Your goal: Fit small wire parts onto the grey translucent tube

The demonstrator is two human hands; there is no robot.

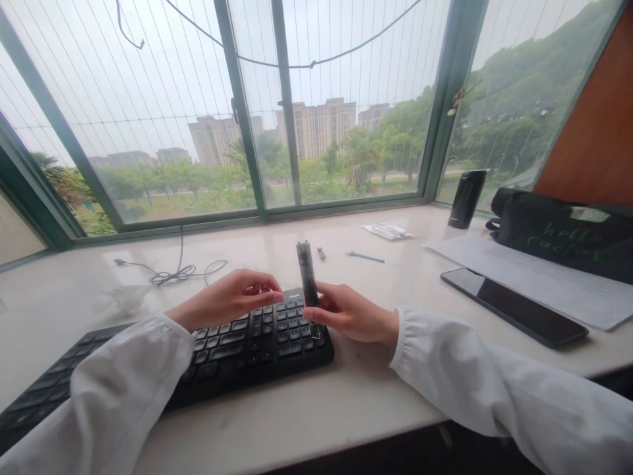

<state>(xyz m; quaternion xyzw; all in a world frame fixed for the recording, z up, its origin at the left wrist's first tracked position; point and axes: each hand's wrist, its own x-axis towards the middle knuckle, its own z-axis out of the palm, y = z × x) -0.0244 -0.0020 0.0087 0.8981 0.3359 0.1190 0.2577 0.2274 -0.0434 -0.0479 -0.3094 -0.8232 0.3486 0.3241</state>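
A black keyboard (225,356) with a number pad lies slantwise on the white counter. My right hand (353,313) is beside its right end, thumb and fingers closed around the lower part of a slim dark tool (306,270). The tool stands nearly upright over the number pad, its notched, pronged end up. My left hand (237,297) is at the keyboard's back edge, fingers curled and thumb close to the index fingertip. Whether anything sits in that pinch cannot be made out. A small metallic piece (321,253) and a thin blue stick (364,256) lie behind the tool.
A thin coiled cable (173,274) and crumpled clear plastic (123,300) lie at the left. Toward the right are a small white packet (387,230), a phone (514,307), white paper (583,297), a black cylinder (467,199) and a dark bag (558,231). Windows stand behind.
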